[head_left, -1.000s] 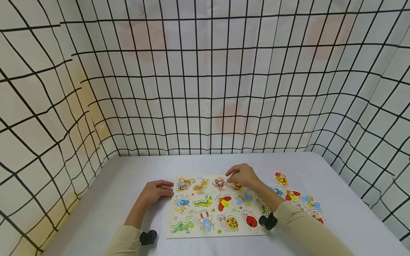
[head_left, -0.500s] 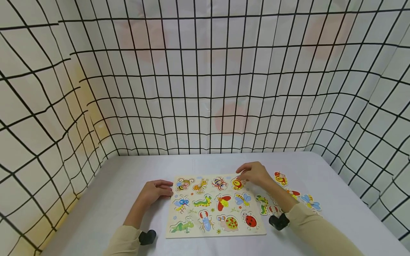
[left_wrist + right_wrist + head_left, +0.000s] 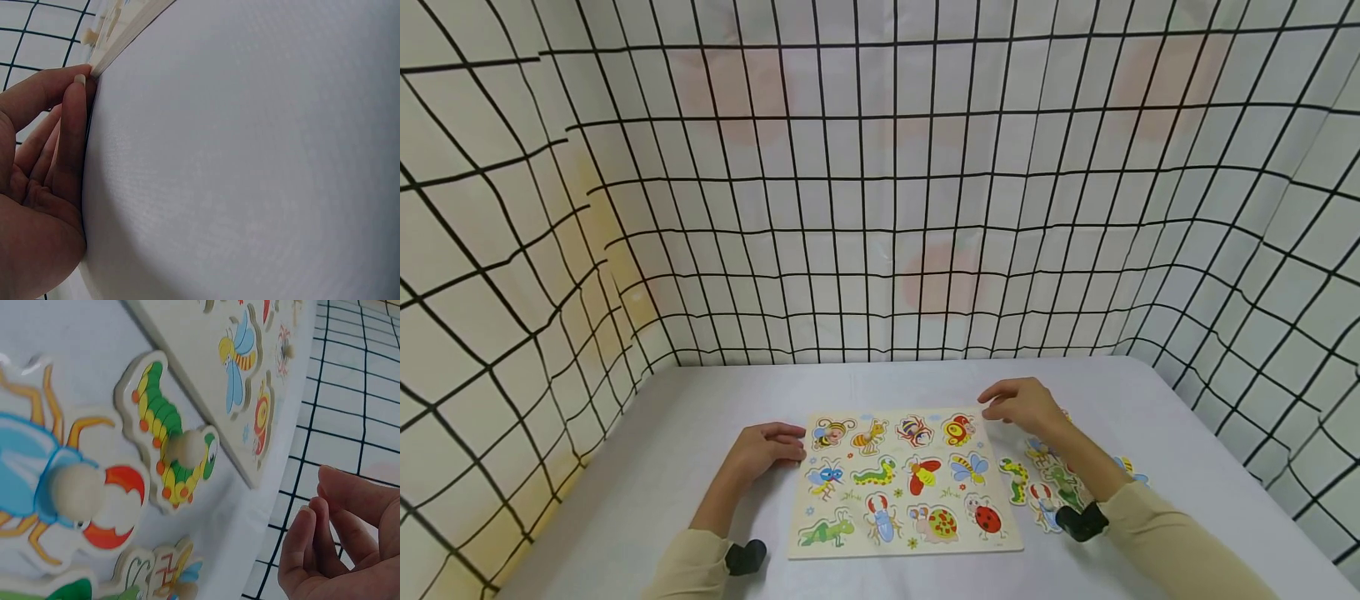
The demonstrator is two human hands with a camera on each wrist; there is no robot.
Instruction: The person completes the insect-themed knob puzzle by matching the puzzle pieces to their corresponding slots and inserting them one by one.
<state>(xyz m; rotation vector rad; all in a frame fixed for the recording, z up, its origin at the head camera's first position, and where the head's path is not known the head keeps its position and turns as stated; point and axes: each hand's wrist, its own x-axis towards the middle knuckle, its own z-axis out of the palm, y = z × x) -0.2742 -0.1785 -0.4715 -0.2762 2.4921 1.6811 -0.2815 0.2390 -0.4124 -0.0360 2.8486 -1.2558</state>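
Note:
A pale wooden insect puzzle board [image 3: 898,493] lies on the table, showing several coloured insect pictures. At its left edge rests my left hand [image 3: 765,452], fingertips touching the board's side; in the left wrist view the thumb and forefinger [image 3: 62,78] meet close to that edge. My right hand [image 3: 1026,407] hovers just past the board's far right corner, fingers loosely bent with nothing between them in the right wrist view. Below it lie a caterpillar piece [image 3: 172,434] and a blue stag beetle piece [image 3: 44,481], each with a round wooden knob.
More knobbed insect pieces [image 3: 1063,486] lie right of the board, partly under my right forearm [image 3: 1093,462]. White cloth covers the table [image 3: 715,392]. White walls with a black grid [image 3: 895,183] enclose the back and sides.
My right hand has moved right, from over the board's upper right to beyond its corner, uncovering the red and yellow picture there. The left hand stays in place.

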